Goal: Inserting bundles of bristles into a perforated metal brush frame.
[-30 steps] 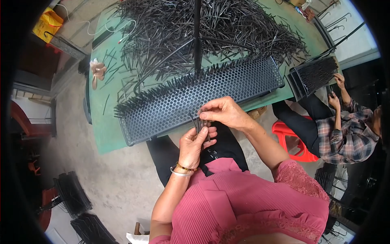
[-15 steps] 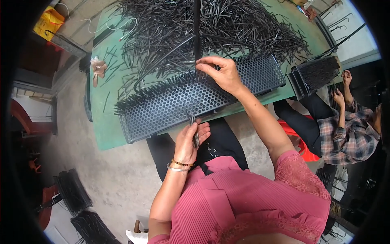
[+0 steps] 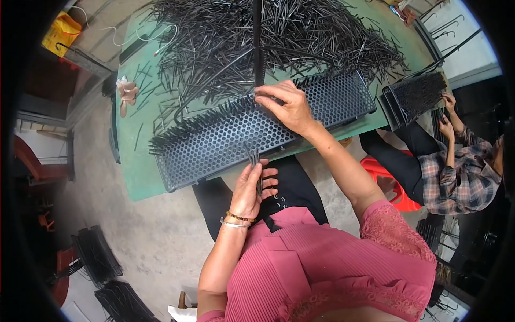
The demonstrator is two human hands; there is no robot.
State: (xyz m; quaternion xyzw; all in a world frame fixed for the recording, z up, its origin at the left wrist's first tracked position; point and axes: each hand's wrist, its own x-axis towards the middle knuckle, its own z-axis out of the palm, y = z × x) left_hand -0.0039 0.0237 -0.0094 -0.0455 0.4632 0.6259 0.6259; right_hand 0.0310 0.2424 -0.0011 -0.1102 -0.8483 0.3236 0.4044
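Observation:
A black perforated rack (image 3: 225,140) lies slantwise along the near edge of the table. Short thin black rods (image 3: 198,124) stick up in a dense band along its far side. My left hand (image 3: 250,189) is just off the rack's near edge, closed round a small bundle of thin black rods (image 3: 256,161) between thumb and palm, with some fingers spread. Over the far rows of holes, beside the upright black post (image 3: 258,64), my right hand (image 3: 288,106) is in a pinch. What lies between its thumb and forefinger is too small and dark to make out.
A big heap of loose black rods (image 3: 300,40) covers the back of the green table (image 3: 140,174). A pale glove-like item (image 3: 127,92) lies at its left. On the right, a co-worker in a plaid shirt (image 3: 456,174) handles another filled rack (image 3: 419,95) near a red stool (image 3: 389,182).
My right hand has shifted slightly left and down, still pinching close to the post. In my left hand the bundle looks more fanned out. The co-worker's upper hand has come nearer their rack.

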